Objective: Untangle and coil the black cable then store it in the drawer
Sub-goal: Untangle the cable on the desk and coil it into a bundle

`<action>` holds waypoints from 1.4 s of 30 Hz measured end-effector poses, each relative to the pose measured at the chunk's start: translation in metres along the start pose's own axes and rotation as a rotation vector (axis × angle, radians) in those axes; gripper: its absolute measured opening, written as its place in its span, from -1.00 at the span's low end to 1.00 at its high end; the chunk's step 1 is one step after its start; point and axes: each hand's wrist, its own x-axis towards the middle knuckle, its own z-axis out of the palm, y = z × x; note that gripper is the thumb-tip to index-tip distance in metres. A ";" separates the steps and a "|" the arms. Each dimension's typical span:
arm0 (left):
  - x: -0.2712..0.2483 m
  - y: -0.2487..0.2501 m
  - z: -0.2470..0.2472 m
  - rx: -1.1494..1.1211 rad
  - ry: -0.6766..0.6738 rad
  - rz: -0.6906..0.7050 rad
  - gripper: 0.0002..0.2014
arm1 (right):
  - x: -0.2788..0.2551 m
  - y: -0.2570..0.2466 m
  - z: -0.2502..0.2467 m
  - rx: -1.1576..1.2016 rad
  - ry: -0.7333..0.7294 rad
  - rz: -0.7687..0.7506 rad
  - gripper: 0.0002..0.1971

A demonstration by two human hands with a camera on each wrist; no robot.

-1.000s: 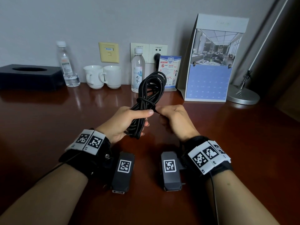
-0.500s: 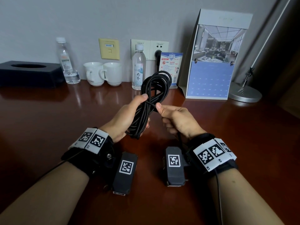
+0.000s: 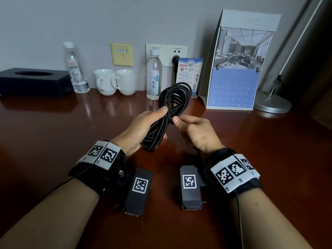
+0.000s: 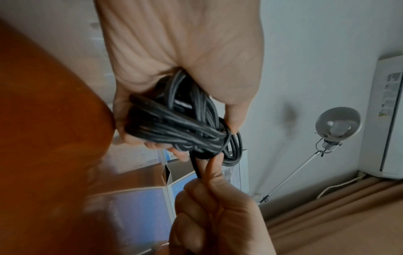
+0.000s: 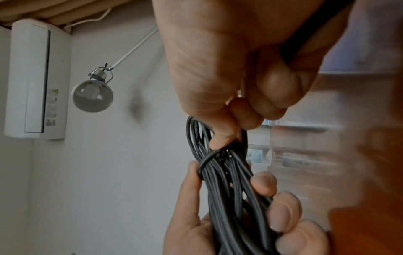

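Note:
The black cable [image 3: 172, 103] is gathered into a long bundle of several loops, held upright above the wooden desk [image 3: 53, 132]. My left hand [image 3: 143, 126] grips the bundle's lower half, thumb pressed near its waist. One strand is wrapped around that waist. My right hand [image 3: 194, 130] pinches the loose end of the cable right beside the wrap. In the left wrist view the cable [image 4: 179, 127] fills my left hand [image 4: 181, 69], and the right hand [image 4: 213, 203] pulls one strand. In the right wrist view the cable [image 5: 226, 181] runs between my right hand [image 5: 235, 86] and my left hand [image 5: 229, 215]. No drawer shows.
Along the wall stand a black tissue box [image 3: 32, 81], two water bottles [image 3: 75, 69], two white cups [image 3: 115, 81], a small sign [image 3: 190, 74] and a desk calendar [image 3: 237, 69]. A lamp base [image 3: 273, 103] sits at the back right.
Both hands have lifted the bundle slightly away from me. The right hand has drawn the loose strand out from the wrap at the bundle's waist.

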 end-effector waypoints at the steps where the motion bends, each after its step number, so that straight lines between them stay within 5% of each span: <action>1: -0.001 0.000 -0.001 0.006 -0.018 -0.005 -0.62 | 0.001 0.001 0.001 -0.052 0.000 -0.025 -0.82; 7: 0.000 0.000 -0.006 0.183 0.074 0.106 -0.92 | 0.013 0.013 0.002 -0.369 0.082 -0.042 -0.53; 12: 0.010 -0.008 -0.023 0.270 0.287 0.136 -0.85 | 0.016 0.013 0.001 -0.406 0.117 -0.015 -0.71; 22: 0.012 -0.012 -0.028 0.537 0.403 0.151 -0.66 | 0.003 0.005 0.005 -0.337 0.092 -0.235 -0.88; 30: 0.010 -0.010 -0.022 0.582 0.378 0.131 -0.58 | -0.008 -0.012 0.009 0.111 -0.177 -0.121 -0.56; 35: 0.007 -0.009 -0.022 0.588 0.330 0.109 -0.52 | -0.005 -0.004 0.015 -0.062 -0.157 -0.220 -0.78; 39: 0.002 -0.003 -0.014 0.606 0.123 0.086 -0.64 | -0.001 0.002 0.015 -0.263 -0.019 -0.308 -0.85; 42: -0.003 0.005 -0.005 0.387 0.021 0.046 -0.58 | 0.002 0.002 0.014 -0.348 0.053 -0.355 -0.87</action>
